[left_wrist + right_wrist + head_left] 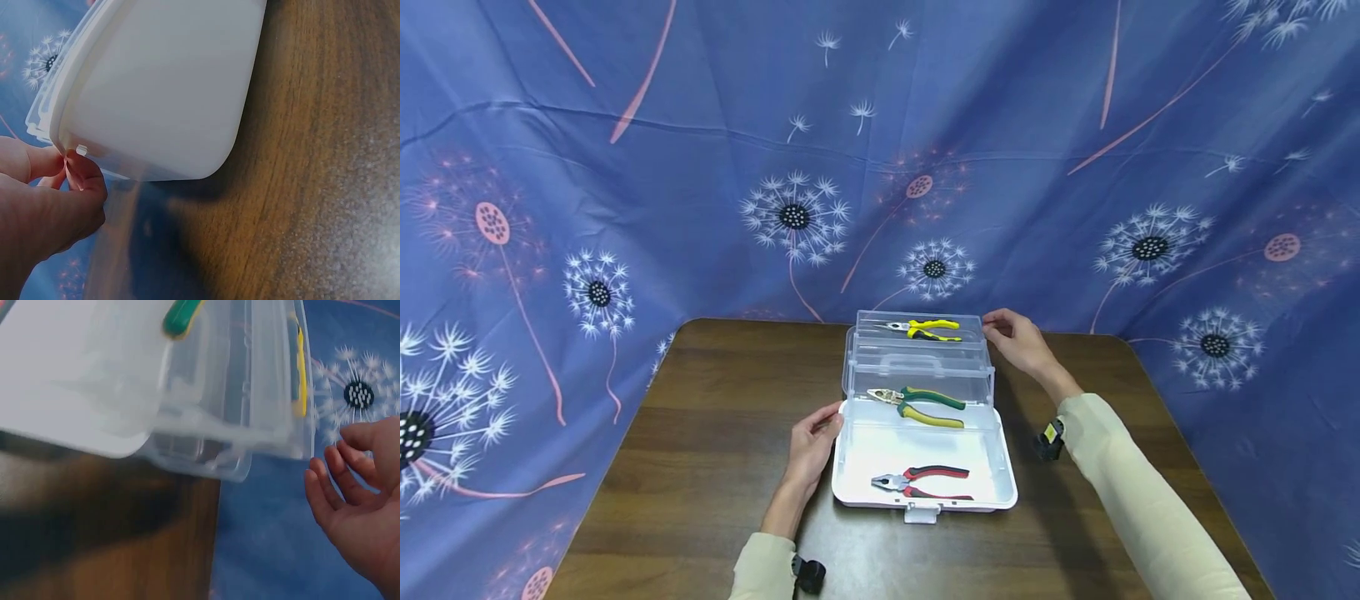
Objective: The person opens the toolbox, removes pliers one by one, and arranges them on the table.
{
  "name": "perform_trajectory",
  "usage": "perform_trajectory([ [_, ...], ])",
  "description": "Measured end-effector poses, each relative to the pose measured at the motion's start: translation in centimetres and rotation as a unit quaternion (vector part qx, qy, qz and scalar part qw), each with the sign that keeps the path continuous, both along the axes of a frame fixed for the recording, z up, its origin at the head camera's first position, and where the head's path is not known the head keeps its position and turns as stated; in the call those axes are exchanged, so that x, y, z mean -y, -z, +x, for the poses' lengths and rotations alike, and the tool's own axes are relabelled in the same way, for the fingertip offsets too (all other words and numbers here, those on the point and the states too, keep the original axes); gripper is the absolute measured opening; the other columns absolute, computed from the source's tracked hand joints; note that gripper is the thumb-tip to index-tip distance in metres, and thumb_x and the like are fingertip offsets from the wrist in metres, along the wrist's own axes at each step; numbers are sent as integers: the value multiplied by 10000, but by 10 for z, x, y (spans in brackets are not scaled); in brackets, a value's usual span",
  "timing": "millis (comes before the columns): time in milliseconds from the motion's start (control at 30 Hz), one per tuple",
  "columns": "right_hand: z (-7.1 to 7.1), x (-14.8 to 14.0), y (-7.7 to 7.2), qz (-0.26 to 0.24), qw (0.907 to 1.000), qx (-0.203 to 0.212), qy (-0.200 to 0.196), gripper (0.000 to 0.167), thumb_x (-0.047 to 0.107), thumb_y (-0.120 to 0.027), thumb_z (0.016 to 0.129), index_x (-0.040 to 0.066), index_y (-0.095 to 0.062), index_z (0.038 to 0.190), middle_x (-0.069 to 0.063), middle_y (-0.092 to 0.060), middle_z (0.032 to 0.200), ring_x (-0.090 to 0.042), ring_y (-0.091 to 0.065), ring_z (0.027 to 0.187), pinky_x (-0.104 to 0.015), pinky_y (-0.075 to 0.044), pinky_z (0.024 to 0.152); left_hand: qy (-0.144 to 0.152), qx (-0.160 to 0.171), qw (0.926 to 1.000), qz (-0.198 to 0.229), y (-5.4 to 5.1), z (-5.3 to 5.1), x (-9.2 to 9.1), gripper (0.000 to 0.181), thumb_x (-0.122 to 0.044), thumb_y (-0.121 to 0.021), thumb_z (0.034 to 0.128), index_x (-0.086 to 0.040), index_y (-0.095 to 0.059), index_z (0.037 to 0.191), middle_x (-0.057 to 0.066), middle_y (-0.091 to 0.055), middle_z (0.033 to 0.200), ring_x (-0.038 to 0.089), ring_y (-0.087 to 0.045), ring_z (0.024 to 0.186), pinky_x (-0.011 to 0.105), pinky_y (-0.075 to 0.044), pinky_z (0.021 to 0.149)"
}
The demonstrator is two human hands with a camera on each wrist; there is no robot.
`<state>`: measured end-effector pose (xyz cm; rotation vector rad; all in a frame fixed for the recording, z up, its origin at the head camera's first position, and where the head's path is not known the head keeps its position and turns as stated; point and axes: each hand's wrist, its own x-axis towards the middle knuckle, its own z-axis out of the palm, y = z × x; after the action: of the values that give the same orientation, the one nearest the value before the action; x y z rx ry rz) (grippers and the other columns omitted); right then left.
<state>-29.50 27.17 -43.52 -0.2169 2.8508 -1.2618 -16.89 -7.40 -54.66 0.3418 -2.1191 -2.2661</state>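
Note:
A white toolbox (pixel 857 467) with clear fold-out trays stands opened up on the table. My left hand (pixel 811 448) pinches its rim at the left side, thumb and fingers meeting there in the left wrist view. At the upper tray's right end is my right hand (pixel 1018 343), its fingers loosely bent; the right wrist view shows a gap between them and the tray (pixel 272 394). Yellow-and-black long-nose pliers (pixel 934 323) lie in the upper tray. Green-and-yellow combination pliers (pixel 931 420) rest in the lower tray. Red-and-black combination pliers (pixel 891 482) lie on the box's bottom.
The brown wooden table (pixel 715 467) extends to both sides of the box. A blue curtain (pixel 700 208) with a dandelion print hangs right behind the table. The clear lid (pixel 848 367) leans back behind the trays. A white latch (pixel 921 515) juts from the box's front.

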Motion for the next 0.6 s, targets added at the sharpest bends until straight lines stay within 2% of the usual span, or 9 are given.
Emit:
perform_trajectory([
  [100,-8,18,-2,12,9998,-27,-213,322,115,-583,1053,-55,-591,1327,-228,-640,1237,-377,-623,1122,-519,-510,959,31,13,10000,-8,2,0,1,318,-59,-643,1005,62,-663,1299,224,-655,1240,164,-629,1001,176,-499,822],
  [300,-18,49,6,218,9971,-116,-724,366,120,-632,1031,-61,-590,1346,-243,-609,1324,-404,-567,1220,-551,-452,1046,92,-30,9999,31,3,1,-1,319,-57,-641,1006,72,-658,1297,209,-659,1207,135,-623,964,182,-502,807],
  [467,-23,65,9,1003,9880,-409,-1103,392,134,-638,1028,-68,-592,1360,-251,-569,1365,-429,-481,1276,-583,-327,1110,76,-59,9999,74,2,1,-1,322,-41,-634,1003,84,-652,1299,211,-671,1189,125,-619,939,182,-506,789],
  [600,-27,76,7,1584,9797,-370,-1168,413,185,-645,1031,-36,-605,1377,-218,-545,1333,-404,-436,1194,-576,-321,1028,-22,-89,9999,48,3,-1,1,319,-34,-640,995,85,-658,1291,213,-679,1179,124,-625,940,175,-507,792],
])
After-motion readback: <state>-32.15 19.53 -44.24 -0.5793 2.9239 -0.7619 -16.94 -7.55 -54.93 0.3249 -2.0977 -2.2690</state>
